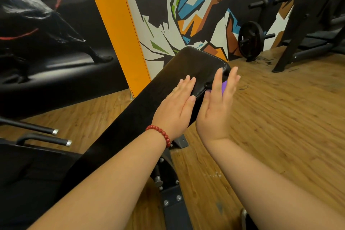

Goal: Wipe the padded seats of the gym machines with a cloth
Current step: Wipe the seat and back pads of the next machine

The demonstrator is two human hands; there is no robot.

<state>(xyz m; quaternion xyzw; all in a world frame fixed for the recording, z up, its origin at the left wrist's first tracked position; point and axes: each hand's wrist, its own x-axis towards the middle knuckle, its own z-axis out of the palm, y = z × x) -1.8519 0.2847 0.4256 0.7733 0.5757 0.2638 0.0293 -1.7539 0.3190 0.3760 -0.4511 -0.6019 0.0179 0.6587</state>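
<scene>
Closest to us are the left arm (104, 183) and the right arm (261, 173), both reaching forward. Past a red bead bracelet (160, 133), the left hand (174, 106) lies flat on top of the black padded bench (196, 61). Its fingers (187, 82) are straight and close together and hold nothing. The right hand (217, 110) stands on its edge against the right side of the bench, just beside the left hand. Its fingers (233, 76) are straight too. A purple cloth (224, 86) peeks out between the thumb and those fingers, so it looks pressed to the side of the pad under the palm. Most of the cloth is hidden. The bench is long and thin. It runs away from both sets of fingers, and its round far end sits just past the fingertips. The right hand has the cloth, so I think the next wipe goes along that side edge or up over the end. The pad top is smooth and a bit shiny. Below the fingers are a dark metal frame (171, 201) and a brown wooden floor (280, 117). Left of the fingers stand an orange post (115, 24) and another black seat (28, 173). Beyond the fingers is a painted wall (186, 5), with a weight plate (250, 40) and a dark rack (308, 24) to the right.
</scene>
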